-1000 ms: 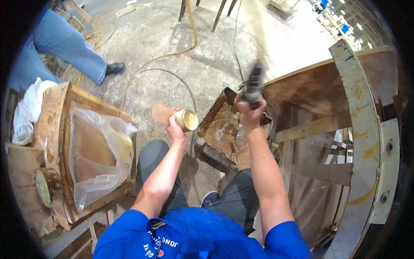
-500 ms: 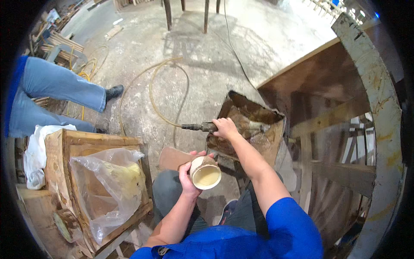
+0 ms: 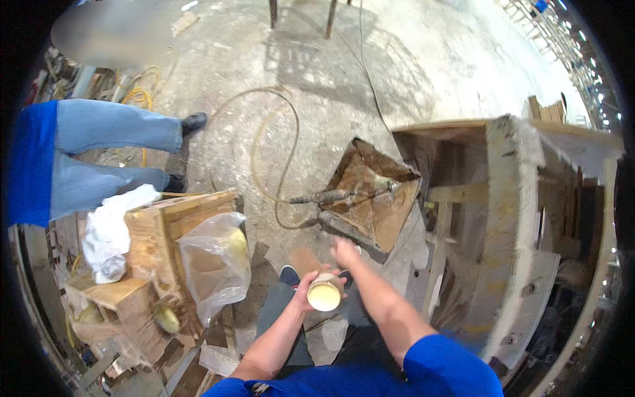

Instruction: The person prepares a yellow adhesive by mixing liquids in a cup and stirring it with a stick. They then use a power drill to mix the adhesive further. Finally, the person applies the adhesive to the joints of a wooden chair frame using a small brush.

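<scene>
The left hand [image 3: 303,294] is curled around the side of a round cup [image 3: 324,297], its thumb along the near side and fingertips showing at the far side. The cup is low in front of the body, above the knees, its pale yellow round face turned up toward the head. Whether that yellow is liquid, paste or lining, I cannot tell. A flat brown strip [image 3: 304,261] juts out beyond the same hand, seemingly pinned against the cup by the fingers.

The right hand [image 3: 344,252] is just beyond the cup, near the strip, and blurred; its fingers look partly bent, but I cannot tell how far open it is or whether it has hold of anything.

Past it on the concrete floor [image 3: 390,73], a dark hand-held tool [image 3: 334,196] lies across the edge of an open brown box [image 3: 397,212], its hose [image 3: 297,126] looping leftward. At the left, a clear plastic bag [image 3: 215,264] hangs against a wooden crate [image 3: 149,231].

The cup looks light enough for one hand and fairly stiff-walled; a grip around its side, clear of the rim, with little tilt seems safest. The strip looks thin, best pinched by its edges.
</scene>
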`<move>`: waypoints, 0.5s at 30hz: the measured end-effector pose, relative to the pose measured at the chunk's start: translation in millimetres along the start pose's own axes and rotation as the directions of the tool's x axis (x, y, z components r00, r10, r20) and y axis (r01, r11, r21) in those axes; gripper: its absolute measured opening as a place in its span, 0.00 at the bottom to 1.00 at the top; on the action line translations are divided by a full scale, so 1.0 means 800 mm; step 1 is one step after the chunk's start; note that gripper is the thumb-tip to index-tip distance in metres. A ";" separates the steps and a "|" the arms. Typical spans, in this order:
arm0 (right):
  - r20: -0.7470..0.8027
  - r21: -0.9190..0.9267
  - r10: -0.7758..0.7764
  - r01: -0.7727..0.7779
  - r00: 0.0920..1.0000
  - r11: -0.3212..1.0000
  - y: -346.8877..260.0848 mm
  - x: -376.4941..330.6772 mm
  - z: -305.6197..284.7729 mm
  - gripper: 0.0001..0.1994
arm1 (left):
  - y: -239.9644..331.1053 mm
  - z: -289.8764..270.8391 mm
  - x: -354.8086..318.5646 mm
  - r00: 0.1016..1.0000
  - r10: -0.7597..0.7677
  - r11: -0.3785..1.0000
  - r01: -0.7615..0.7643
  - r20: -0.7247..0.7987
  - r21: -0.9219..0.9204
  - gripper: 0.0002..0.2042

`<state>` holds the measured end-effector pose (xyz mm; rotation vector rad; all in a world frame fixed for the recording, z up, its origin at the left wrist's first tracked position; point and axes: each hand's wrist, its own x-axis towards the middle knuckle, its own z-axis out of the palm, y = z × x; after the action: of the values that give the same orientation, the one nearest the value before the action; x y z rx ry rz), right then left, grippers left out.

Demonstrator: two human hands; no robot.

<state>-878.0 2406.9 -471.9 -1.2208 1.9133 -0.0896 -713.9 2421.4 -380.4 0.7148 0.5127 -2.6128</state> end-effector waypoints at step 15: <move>0.357 0.107 -0.309 0.290 0.881 0.951 -0.211 -0.189 -0.223 0.16 | 0.034 0.309 -0.231 0.970 0.236 0.944 -0.244 0.063 0.221 0.20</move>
<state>-852.9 2372.3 -186.6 -1.3834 1.3796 -0.0640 -654.2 2338.5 -87.8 0.7479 0.1059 -2.4700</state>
